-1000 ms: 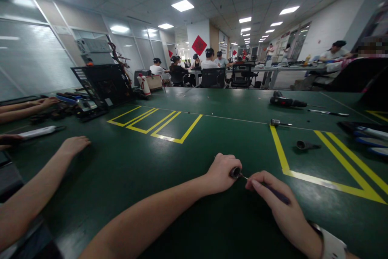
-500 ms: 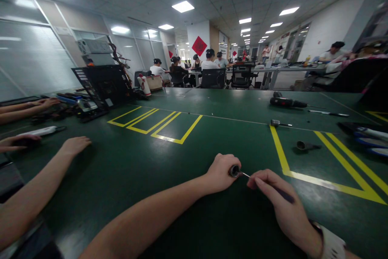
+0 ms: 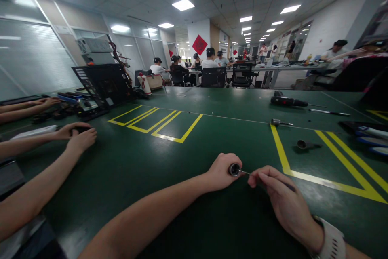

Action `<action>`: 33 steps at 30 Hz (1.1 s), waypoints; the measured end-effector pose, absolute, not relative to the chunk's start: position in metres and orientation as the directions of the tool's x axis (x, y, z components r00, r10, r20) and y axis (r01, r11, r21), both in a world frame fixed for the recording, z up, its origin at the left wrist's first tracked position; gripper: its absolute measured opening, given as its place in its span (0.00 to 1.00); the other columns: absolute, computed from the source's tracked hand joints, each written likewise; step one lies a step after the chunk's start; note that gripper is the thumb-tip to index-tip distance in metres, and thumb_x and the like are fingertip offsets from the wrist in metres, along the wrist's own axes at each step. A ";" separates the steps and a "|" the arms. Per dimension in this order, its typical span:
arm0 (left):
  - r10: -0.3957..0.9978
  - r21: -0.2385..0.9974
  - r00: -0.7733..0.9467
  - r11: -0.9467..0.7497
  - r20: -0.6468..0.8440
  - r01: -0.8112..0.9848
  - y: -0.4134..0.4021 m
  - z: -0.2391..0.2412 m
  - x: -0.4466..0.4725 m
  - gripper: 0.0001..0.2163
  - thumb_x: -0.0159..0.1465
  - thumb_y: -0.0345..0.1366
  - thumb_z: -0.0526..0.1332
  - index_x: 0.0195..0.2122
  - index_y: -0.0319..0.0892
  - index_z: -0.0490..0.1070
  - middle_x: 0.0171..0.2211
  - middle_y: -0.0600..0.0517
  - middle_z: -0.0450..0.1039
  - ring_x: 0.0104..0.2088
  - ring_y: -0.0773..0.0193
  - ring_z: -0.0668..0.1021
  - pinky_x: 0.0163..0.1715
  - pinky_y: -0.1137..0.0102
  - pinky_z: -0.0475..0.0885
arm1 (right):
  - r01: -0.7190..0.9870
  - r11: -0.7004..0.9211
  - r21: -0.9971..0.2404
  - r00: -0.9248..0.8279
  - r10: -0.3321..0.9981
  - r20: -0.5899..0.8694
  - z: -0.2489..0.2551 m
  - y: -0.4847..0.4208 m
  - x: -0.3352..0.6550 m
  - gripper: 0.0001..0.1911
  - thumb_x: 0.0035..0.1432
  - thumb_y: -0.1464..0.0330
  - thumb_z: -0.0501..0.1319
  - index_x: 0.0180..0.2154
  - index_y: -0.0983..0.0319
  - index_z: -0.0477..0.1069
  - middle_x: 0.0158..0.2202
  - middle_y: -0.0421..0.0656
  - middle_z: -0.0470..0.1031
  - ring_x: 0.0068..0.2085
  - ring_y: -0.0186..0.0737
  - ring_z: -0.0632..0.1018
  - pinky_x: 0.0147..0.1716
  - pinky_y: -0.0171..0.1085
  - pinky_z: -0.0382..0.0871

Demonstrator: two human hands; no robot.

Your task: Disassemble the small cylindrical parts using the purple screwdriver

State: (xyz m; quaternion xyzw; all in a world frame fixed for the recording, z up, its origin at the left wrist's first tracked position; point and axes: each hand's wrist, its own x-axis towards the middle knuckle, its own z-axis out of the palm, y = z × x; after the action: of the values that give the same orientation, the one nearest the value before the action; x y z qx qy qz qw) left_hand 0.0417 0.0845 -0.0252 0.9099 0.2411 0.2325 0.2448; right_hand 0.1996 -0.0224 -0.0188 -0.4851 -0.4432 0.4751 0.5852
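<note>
My left hand (image 3: 223, 173) is wrapped round a small hollow metal cylinder (image 3: 234, 169), its open round end turned toward me. Between the fingertips of my right hand (image 3: 277, 192) is a slim tool with a thin metal shaft (image 3: 246, 172) and a dark handle, mostly hidden by the palm. The shaft's tip reaches the rim of the cylinder's opening; I cannot tell how far inside it goes. Beyond my right hand lie a dark cone-shaped metal piece (image 3: 303, 144) and a metal cylinder with a thin stem (image 3: 275, 122).
Yellow tape (image 3: 330, 185) marks outlines on the green table (image 3: 169, 162). A black power drill (image 3: 287, 100) and a pen (image 3: 329, 112) lie at the far right. To the left, a co-worker's hands (image 3: 81, 137) hold a dark object. Black equipment (image 3: 106, 85) stands behind them.
The shaft's tip has moved slightly left, to the cylinder's opening, which faces me more. At left, the co-worker's two hands have come together around a dark object.
</note>
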 end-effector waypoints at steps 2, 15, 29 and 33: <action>0.561 0.554 0.773 -0.760 0.296 0.339 0.084 -0.025 0.042 0.05 0.58 0.35 0.61 0.30 0.40 0.66 0.31 0.55 0.69 0.33 0.67 0.72 0.37 0.70 0.62 | -0.067 0.095 -0.993 0.150 0.985 0.084 -0.018 -0.025 0.199 0.12 0.55 0.61 0.58 0.27 0.60 0.74 0.27 0.43 0.75 0.33 0.44 0.74 0.36 0.42 0.66; 0.568 0.493 0.767 -0.780 0.299 0.386 0.083 -0.026 0.043 0.05 0.58 0.34 0.62 0.30 0.40 0.67 0.30 0.55 0.70 0.33 0.66 0.72 0.35 0.70 0.60 | 0.007 0.091 -0.996 0.135 0.987 0.091 -0.016 -0.026 0.198 0.11 0.54 0.61 0.59 0.25 0.60 0.74 0.27 0.42 0.74 0.33 0.43 0.73 0.35 0.40 0.64; 0.557 0.478 0.787 -0.786 0.268 0.393 0.082 -0.023 0.044 0.05 0.59 0.34 0.62 0.30 0.41 0.67 0.30 0.55 0.70 0.33 0.66 0.72 0.36 0.70 0.60 | 0.210 0.135 -0.968 0.138 0.976 0.166 -0.016 -0.031 0.197 0.13 0.56 0.58 0.57 0.27 0.59 0.74 0.27 0.42 0.74 0.33 0.44 0.73 0.34 0.40 0.63; 0.536 0.444 0.802 -0.806 0.263 0.393 0.082 -0.024 0.044 0.04 0.58 0.34 0.62 0.30 0.41 0.67 0.29 0.55 0.69 0.34 0.65 0.72 0.35 0.70 0.59 | 0.227 0.128 -0.965 0.113 0.981 0.157 -0.016 -0.031 0.196 0.14 0.56 0.59 0.57 0.26 0.59 0.73 0.27 0.42 0.74 0.33 0.44 0.73 0.33 0.40 0.63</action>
State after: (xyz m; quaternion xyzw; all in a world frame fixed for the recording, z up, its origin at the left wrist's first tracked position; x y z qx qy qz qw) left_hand 0.0442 0.0820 -0.0240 0.9306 0.2495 0.1916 0.1869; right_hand 0.1960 -0.0311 -0.0160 -0.5463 -0.5529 0.3710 0.5081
